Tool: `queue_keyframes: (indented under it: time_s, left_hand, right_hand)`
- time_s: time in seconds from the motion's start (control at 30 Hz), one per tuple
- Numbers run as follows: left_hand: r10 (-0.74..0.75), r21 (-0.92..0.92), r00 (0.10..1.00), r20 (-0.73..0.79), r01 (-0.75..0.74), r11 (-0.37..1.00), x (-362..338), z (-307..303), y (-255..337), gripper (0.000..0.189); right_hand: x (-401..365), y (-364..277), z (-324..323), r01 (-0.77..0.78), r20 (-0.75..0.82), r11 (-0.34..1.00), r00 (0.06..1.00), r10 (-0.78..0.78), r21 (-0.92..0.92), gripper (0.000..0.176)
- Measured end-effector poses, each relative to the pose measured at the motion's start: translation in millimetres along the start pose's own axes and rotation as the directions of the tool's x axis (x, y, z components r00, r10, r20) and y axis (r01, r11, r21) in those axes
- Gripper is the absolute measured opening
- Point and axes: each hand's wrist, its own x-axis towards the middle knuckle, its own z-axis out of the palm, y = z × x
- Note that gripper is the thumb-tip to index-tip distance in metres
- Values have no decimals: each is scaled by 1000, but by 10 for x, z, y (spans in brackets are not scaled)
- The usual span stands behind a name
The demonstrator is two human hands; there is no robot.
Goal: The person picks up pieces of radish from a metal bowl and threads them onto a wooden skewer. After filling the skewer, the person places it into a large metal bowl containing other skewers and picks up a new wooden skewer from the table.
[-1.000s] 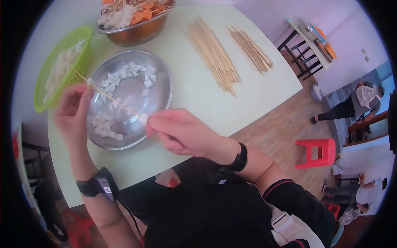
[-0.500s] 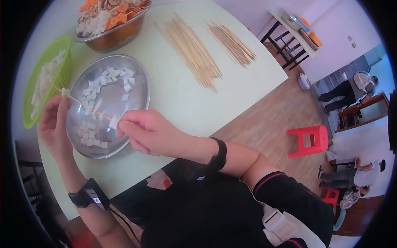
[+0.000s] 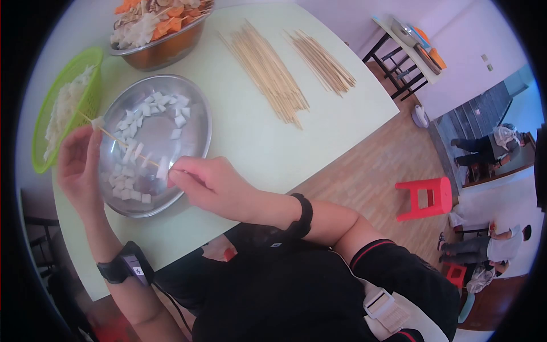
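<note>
My left hand pinches a white piece on a thin wooden skewer. At the skewer's other end, my right hand has its fingertips closed around the end by a white piece. A few more white pieces sit along the stick between the hands. Beneath it lies a round metal plate with several white cubes in a loose ring. A green basket of white shreds stands beyond my left hand.
A metal bowl of filled skewers stands at the table's far left. Two bundles of bare skewers lie on the table. A red stool is on the floor. People are at the right.
The view has shifted slightly. The skewer stays between both hands, and the white piece by my right hand looks more upright. At the right, the person near the steps has moved.
</note>
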Motion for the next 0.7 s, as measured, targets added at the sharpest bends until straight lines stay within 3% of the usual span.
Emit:
queue_keyframes:
  time_s: [0.1, 0.17, 0.27, 0.33, 0.7]
  left_hand:
    - [29, 93, 999, -29, -27, 995, 4, -12, 11, 21]
    - [-4, 55, 1000, 11, 3, 998, -6, 16, 37, 20]
    - [-23, 82, 1000, 9, 22, 996, -12, 59, 124, 19]
    - [4, -18, 999, 47, -3, 1000, -14, 67, 129, 20]
    - [-101, -127, 993, 61, 108, 986, -7, 57, 209, 23]
  right_hand:
    - [3, 2, 6, -31, 14, 999, 999, 32, -34, 15]
    - [5, 99, 46, 66, -69, 989, 995, -75, -135, 14]
    - [-10, 126, 60, 124, -68, 969, 988, -141, -212, 13]
    - [-21, 107, 63, 139, -44, 963, 987, -153, -229, 12]
    - [-43, 102, 51, 193, -24, 924, 977, -212, -331, 12]
